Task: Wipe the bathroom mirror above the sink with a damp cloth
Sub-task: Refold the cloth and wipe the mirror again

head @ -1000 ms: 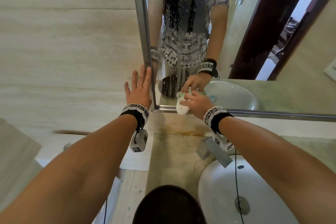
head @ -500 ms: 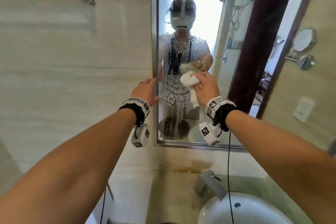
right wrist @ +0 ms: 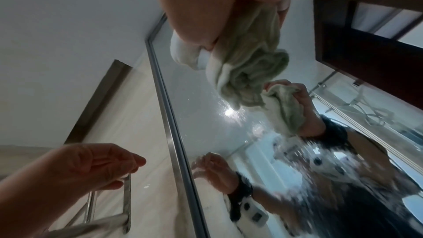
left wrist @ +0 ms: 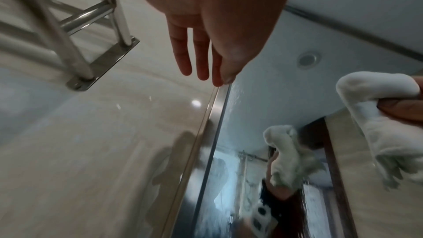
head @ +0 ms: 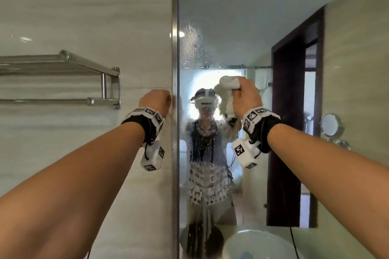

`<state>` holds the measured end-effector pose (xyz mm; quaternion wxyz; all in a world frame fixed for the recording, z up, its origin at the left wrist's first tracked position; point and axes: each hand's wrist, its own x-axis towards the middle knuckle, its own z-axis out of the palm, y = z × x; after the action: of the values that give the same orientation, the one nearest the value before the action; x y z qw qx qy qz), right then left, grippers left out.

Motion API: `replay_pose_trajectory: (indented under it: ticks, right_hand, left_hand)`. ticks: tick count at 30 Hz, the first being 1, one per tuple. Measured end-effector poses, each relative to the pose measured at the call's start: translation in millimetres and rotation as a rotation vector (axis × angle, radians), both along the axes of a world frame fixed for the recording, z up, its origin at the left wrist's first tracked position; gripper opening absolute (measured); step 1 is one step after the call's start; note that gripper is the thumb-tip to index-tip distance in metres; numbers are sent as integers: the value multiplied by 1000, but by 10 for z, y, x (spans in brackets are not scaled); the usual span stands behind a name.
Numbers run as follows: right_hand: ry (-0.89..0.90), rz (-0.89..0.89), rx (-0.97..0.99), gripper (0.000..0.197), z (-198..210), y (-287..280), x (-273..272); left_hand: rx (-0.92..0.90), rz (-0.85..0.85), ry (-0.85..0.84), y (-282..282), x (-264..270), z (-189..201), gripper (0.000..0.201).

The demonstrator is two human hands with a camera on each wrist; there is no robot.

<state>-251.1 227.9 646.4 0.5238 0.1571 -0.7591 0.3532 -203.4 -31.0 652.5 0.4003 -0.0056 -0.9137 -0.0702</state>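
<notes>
The mirror [head: 231,27] has a metal frame [head: 174,69] and is speckled with water drops down its left part. My right hand [head: 246,94] grips a bunched white and pale green cloth [head: 226,92] high on the glass. In the right wrist view the cloth [right wrist: 249,61] hangs from my right hand [right wrist: 201,24] and its lower folds meet their reflection. My left hand [head: 155,99] holds nothing and rests at the frame's left edge. In the left wrist view my left hand [left wrist: 201,75] has straight fingers, tips at the frame [left wrist: 213,115], with the cloth [left wrist: 377,124] at the right.
A steel towel rack [head: 63,78] is fixed to the tiled wall left of the mirror, close to my left hand [right wrist: 128,166]. A white basin [head: 259,244] shows at the bottom edge. The mirror reflects a dark door frame [head: 290,132].
My right hand has carried the cloth up the glass from the mirror's bottom edge to head height. My left hand has slid up along the frame. The view has tilted upward.
</notes>
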Motion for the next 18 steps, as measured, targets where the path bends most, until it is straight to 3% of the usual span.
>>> replay_pose_trajectory:
  ticks: [6, 12, 15, 18]
  right_hand:
    - [121, -77, 21, 27, 666, -29, -48]
    - [193, -232, 110, 31, 1316, -45, -249]
    - [168, -312, 137, 39, 1585, -80, -413]
    - [51, -263, 132, 51, 1594, -137, -658]
  left_hand:
    - [-19, -30, 147, 7, -115, 718, 29]
    - [-110, -50, 47, -135, -463, 1008, 129]
    - [-220, -14, -3, -185, -611, 992, 149]
    - [-296, 7, -34, -244, -759, 961, 153]
